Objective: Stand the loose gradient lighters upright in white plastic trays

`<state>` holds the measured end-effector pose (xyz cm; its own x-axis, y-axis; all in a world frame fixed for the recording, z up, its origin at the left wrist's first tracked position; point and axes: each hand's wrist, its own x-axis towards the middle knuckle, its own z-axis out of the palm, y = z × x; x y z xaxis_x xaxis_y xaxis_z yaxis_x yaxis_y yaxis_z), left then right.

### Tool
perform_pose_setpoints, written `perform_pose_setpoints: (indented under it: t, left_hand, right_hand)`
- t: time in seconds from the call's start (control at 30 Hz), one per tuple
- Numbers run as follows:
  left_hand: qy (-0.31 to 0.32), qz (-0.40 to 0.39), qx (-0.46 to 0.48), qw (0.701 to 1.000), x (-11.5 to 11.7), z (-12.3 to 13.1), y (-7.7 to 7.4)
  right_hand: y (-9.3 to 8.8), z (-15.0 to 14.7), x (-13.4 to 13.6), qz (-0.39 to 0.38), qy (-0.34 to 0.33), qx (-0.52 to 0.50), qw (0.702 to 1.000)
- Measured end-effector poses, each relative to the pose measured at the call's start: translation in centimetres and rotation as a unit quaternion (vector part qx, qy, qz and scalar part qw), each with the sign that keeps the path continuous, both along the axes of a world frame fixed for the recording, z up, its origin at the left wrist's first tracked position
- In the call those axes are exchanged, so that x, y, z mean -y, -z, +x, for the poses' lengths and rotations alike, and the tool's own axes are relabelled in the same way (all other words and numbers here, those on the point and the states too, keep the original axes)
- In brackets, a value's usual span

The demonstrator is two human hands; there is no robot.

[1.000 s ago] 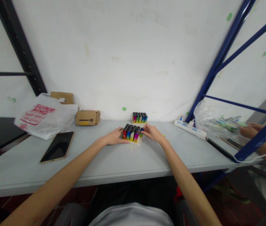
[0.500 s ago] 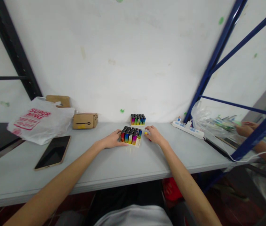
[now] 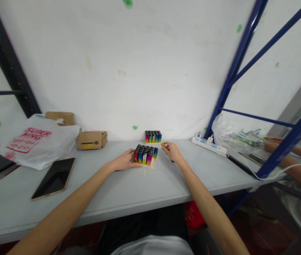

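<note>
Several colourful lighters with black tops stand upright in a pale tray in the middle of the table. Slots along the tray's right side show bare. My left hand grips the tray and lighters from the left, thumb along the front edge. To the right of the tray, my right hand is closed on a lighter whose yellow end sticks out past the fingertips. A second group of upright lighters stands behind, close to the wall.
On the left lie a dark-screened phone, a white plastic bag and a small cardboard box. A power strip is at the right beside a blue shelf post. Another person's arms are at far right.
My right hand has turned the lighter so its yellow end points toward the back left. My left hand stays at the tray. The whole view has shifted slightly.
</note>
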<state>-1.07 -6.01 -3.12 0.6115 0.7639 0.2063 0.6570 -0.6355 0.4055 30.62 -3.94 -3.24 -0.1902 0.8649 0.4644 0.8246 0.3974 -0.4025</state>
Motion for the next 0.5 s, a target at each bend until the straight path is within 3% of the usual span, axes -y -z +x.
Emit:
perform_pose_setpoints:
  t: [0.23, 0.4, 0.5]
  left_hand:
    - [0.000, 0.013, -0.002, 1.000, -0.07, -0.02, 0.10]
    - [-0.003, 0.009, -0.003, 1.000, -0.15, -0.05, 0.13]
    - [-0.005, 0.006, 0.002, 1.000, -0.18, -0.07, 0.16]
  right_hand:
    - [-0.18, -0.61, 0.21, 0.016, -0.046, -0.061, 0.997]
    - [-0.41, -0.48, 0.00, 0.015, 0.032, -0.138, 0.990]
    - [-0.44, -0.39, -0.28, -0.004, 0.020, -0.189, 0.982]
